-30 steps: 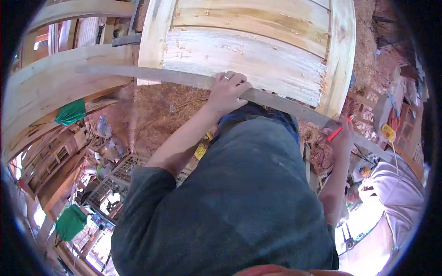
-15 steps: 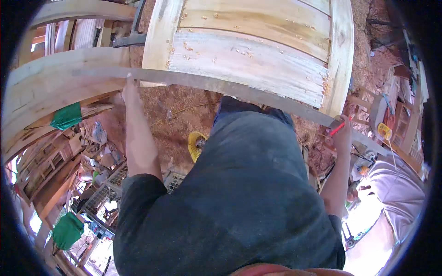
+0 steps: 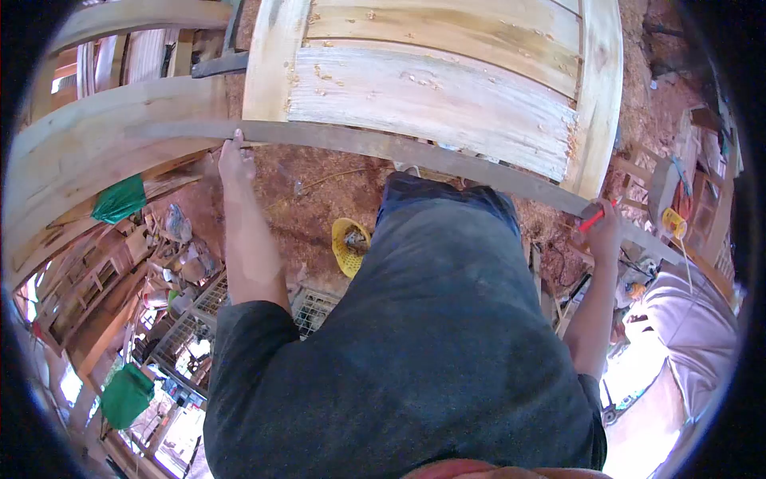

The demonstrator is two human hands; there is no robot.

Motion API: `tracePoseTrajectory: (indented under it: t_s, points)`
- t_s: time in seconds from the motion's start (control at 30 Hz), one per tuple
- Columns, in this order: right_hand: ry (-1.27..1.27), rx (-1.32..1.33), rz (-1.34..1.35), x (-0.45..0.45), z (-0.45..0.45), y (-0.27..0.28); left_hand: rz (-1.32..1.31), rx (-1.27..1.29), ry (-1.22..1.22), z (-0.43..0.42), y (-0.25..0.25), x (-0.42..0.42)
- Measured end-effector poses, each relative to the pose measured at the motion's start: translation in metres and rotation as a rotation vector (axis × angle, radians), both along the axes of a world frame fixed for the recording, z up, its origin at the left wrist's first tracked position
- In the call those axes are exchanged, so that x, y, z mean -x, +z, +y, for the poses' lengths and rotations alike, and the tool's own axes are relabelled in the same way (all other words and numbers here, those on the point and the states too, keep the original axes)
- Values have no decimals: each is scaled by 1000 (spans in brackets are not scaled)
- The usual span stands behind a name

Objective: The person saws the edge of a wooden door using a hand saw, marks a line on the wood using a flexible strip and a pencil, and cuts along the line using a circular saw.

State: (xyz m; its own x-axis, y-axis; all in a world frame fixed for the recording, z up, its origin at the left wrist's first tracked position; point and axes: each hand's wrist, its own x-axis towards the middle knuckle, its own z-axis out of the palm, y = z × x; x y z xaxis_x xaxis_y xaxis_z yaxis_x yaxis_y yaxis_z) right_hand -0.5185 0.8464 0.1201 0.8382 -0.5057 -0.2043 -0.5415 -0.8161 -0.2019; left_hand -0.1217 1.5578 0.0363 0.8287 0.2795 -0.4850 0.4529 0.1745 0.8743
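Observation:
A long, flat grey straightedge (image 3: 375, 144) lies across the near end of a slatted wooden panel (image 3: 447, 92), extending past it on both sides. My left hand (image 3: 237, 160) is closed on the straightedge left of the panel, a fingertip showing over its top. On the other side, just beyond the panel's right corner, my right hand (image 3: 605, 227) grips the straightedge. A red pencil or pen (image 3: 590, 221) sticks out of those same fingers; its tip is hard to make out. Wood shavings are scattered over the panel.
Curved pale boards (image 3: 120, 116) stand at the left. On the reddish dusty floor sits a yellow basket (image 3: 348, 254), close to my legs. Wire crates (image 3: 313, 310) and clutter lie lower left. A grey cloth (image 3: 682, 319) covers something at the right.
The whole view has shifted slightly. My left hand's curled fingers show more clearly now, and my right hand has turned a little with the red pencil or pen. Both stay at the straightedge.

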Motion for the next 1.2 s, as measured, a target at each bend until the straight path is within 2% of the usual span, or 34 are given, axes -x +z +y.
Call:
tracePoseTrajectory:
  t_s: [0.07,0.1,0.13,0.17,0.27,0.37,0.4,0.57,0.67,0.87,0.97,1.07,1.2]
  points:
    - [-127,-203,-7,1,1,-8,81,-45,-118,49,-24,-5]
    - [-121,-151,-4,11,-6,-16,221,-84,-64,48,-20,-12]
    - [-116,-99,-2,20,-14,-24,46,-127,-67,16,1,3]
    - [-22,78,14,28,-22,-33,118,-23,53,-38,35,9]
    - [-229,-94,88,2,0,-2,124,-13,-91,16,6,1]
    - [-57,24,6,6,-3,-1,22,-25,15,-14,21,12]
    - [-74,5,19,6,-2,-1,31,0,1,-9,19,12]
    - [-93,11,20,0,1,7,74,147,-148,78,-36,-16]
    - [-86,23,6,4,-3,1,43,87,-95,57,-25,-10]
    - [-145,-70,139,-10,-7,10,110,163,-41,67,-31,-14]
    - [-129,-14,161,-8,-12,1,56,70,9,30,-11,-3]
    - [-120,-40,195,-16,-11,10,88,29,-28,30,-5,-3]
    - [-72,-8,191,-13,-20,3,115,63,-76,46,-22,-7]
